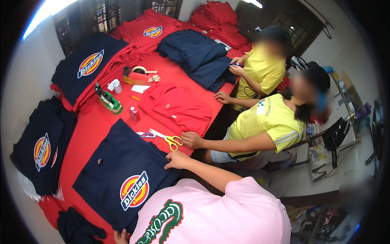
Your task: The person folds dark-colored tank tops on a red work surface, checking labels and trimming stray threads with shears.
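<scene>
A folded navy shirt [107,171] with a round red, yellow and white logo lies flat on the red-covered table before me. My right hand [177,160] pinches its edge at the right corner. At the lower edge of the picture, my left hand [121,236] holds the shirt's near left corner, its fingers partly hidden. Just beyond my right hand lie scissors [172,141] with yellow handles, beside a small blue-and-white tool [145,134]. A co-worker's hand [192,140] rests on the edge of a folded red shirt [174,105] close by.
Stacks of navy shirts [48,150] and red shirts [150,30] line the far and left sides. A green tool [109,101], white bottle [117,86], tape dispenser [136,77] and small red container [134,113] stand mid-table. Two people in yellow shirts [264,122] work at the right edge.
</scene>
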Demonstrator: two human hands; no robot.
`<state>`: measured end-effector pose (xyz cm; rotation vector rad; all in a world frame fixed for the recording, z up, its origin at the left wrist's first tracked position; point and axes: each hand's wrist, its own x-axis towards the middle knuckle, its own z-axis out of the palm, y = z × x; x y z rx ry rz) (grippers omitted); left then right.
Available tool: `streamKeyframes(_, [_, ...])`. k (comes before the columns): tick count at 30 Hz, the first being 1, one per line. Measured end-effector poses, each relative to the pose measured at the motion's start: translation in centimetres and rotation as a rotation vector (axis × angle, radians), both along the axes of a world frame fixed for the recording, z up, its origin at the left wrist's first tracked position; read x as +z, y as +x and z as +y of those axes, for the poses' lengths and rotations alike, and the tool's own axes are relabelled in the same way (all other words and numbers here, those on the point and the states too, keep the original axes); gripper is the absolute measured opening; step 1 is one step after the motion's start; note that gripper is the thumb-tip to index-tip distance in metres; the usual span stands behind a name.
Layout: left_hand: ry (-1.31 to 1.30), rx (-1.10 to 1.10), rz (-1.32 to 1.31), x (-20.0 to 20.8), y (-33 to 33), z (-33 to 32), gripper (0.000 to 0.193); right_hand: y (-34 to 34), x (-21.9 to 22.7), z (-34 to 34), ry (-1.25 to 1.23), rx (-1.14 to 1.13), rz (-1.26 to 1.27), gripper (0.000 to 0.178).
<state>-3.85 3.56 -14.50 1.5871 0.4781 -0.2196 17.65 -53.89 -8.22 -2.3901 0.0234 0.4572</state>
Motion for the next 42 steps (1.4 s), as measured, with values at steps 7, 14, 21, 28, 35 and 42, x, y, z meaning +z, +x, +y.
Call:
streamKeyframes(7, [0.266,-0.005,0.187,12.7,3.1,-2.6,0.060,-1.2,-0.7,-2.2,0.036,0.171,0.093,0.047])
streamKeyframes(14, [0.198,-0.089,0.286,12.5,6.6,-3.3,0.069,2.1,5.4,1.7,0.751,0.054,0.356,0.020])
streamKeyframes(21, [0.192,0.049,0.122,15.2,9.1,-1.9,0.074,5.5,20.5,-0.5,1.173,0.152,0.038,0.023])
streamKeyframes(28, [0.177,0.330,-0.119,20.3,8.9,4.7,0.079,6.2,32.5,-1.3,1.701,0.412,-0.369,0.030])
streamKeyframes(35, [0.087,0.531,-0.534,27.1,9.0,17.8,0.083,15.6,34.9,6.1,1.256,0.247,-0.422,0.022])
streamKeyframes(42, [0.024,0.398,-0.718,35.6,26.3,10.9,0.033,29.9,32.1,13.6,1.063,0.105,-0.532,0.033])
